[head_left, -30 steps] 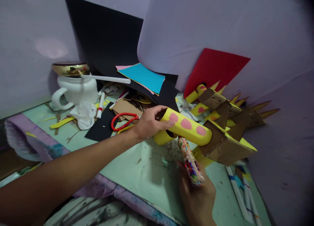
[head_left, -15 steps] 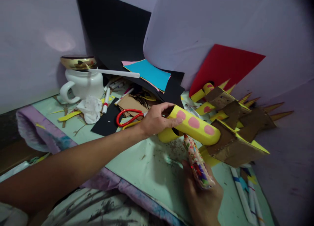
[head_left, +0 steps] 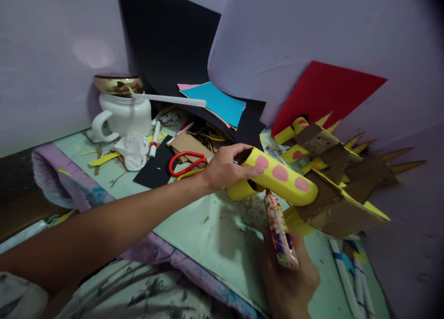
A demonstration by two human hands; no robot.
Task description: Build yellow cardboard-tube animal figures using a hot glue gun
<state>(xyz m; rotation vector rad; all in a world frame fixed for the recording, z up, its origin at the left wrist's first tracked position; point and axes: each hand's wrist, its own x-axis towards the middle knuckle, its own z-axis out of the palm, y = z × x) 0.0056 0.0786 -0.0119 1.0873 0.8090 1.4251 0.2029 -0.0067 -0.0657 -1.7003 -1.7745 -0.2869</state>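
My left hand [head_left: 227, 168] is closed on the end of a yellow paper tube [head_left: 287, 178] with pink spots, its thumb on top. The tube's other end meets a brown cardboard body [head_left: 342, 215] with yellow edges. Under the tube is another yellow paper roll [head_left: 241, 189], open at its end. My right hand [head_left: 293, 272] is closed around a glue gun [head_left: 280, 231] with a colourful patterned covering. Its orange-brown tip points up and is close to the underside of the spotted tube; I cannot tell whether they touch.
More cardboard pieces with yellow spikes [head_left: 360, 145] stand at the right, before a red sheet [head_left: 329, 92]. Red-handled scissors [head_left: 183, 164] lie left of my hand. Behind are a white mug [head_left: 126, 115], crumpled tissue [head_left: 133, 150] and blue paper [head_left: 217, 101]. Markers [head_left: 347, 277] lie front right.
The whole view has shifted slightly, so everything sits a little further right. The glue gun is turned a little more upright in my right hand. My left hand keeps its hold on the tube.
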